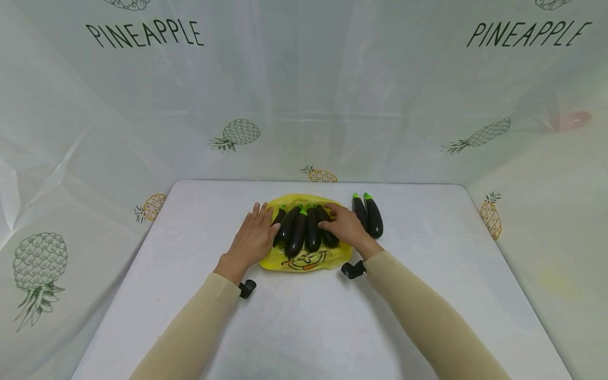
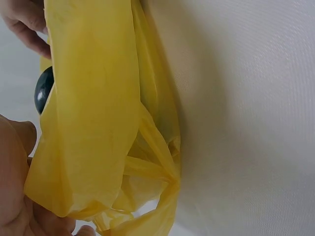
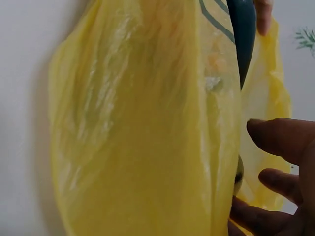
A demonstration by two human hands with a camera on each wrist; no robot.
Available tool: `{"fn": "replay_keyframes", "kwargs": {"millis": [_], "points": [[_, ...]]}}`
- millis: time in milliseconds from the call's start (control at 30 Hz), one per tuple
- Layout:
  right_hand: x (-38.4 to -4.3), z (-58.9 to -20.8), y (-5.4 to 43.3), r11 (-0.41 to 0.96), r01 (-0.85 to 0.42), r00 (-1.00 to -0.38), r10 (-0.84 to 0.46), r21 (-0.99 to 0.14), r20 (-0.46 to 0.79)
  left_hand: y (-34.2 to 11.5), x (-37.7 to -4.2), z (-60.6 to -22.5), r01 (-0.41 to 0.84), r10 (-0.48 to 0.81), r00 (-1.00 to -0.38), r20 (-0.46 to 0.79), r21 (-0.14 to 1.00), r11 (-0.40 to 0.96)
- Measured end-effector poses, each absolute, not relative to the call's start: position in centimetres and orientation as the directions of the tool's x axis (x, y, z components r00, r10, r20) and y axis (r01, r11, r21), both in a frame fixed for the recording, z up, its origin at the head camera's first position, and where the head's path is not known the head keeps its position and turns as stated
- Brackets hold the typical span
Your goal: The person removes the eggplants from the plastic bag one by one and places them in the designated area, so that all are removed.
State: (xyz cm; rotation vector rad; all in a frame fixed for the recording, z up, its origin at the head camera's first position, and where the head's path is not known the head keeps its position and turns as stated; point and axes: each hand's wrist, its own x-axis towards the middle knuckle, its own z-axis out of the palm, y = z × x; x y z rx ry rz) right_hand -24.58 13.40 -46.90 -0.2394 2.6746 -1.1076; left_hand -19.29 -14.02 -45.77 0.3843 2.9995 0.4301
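Several dark, glossy eggplants (image 1: 297,235) with green caps lie side by side on a yellow plastic bag (image 1: 339,258), inside its rim. My left hand (image 1: 254,235) rests along the bag's left edge, fingers straight and thumb near the leftmost eggplant. On the other side, my right hand (image 1: 349,227) touches the bag's right edge, its fingers bent loosely and spread over the rightmost eggplant. The right wrist view shows a gap between thumb and fingers (image 3: 280,182). In the left wrist view the bag's wall (image 2: 93,108) hides most of the eggplants.
Two more eggplants (image 1: 374,217) lie on the white table (image 1: 304,327) just right of the bag, close to my right wrist. A pale sheet printed with pineapples (image 1: 304,95) hangs behind and beside the table. Black wrist cameras (image 1: 352,270) sit under both sleeves.
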Motion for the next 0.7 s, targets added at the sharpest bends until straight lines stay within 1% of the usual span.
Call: {"fn": "replay_keyframes", "kwargs": {"millis": [300,433,567,700], "points": [[-25.37,-47.13,12.94,0.727,-0.028,-0.952,-0.228,-0.686,-0.203,-14.11,-19.37,-45.91,0.238,0.262,-0.964,-0.045,0.291,0.927],[-25.28,-46.77,13.04,0.677,0.018,-0.941,-0.237,-0.736,-0.241,-14.11,-19.21,-45.54,0.240,0.262,-0.964,-0.039,0.290,0.926],[-24.93,-46.40,13.29,0.578,0.075,-0.917,-0.281,-0.813,-0.284,-14.25,-19.13,-45.35,0.240,0.260,-0.965,-0.033,0.291,0.926],[-24.44,-46.18,13.63,0.501,0.090,-0.903,-0.324,-0.861,-0.283,-14.22,-19.09,-45.33,0.248,0.267,-0.964,-0.025,0.295,0.923]]}}
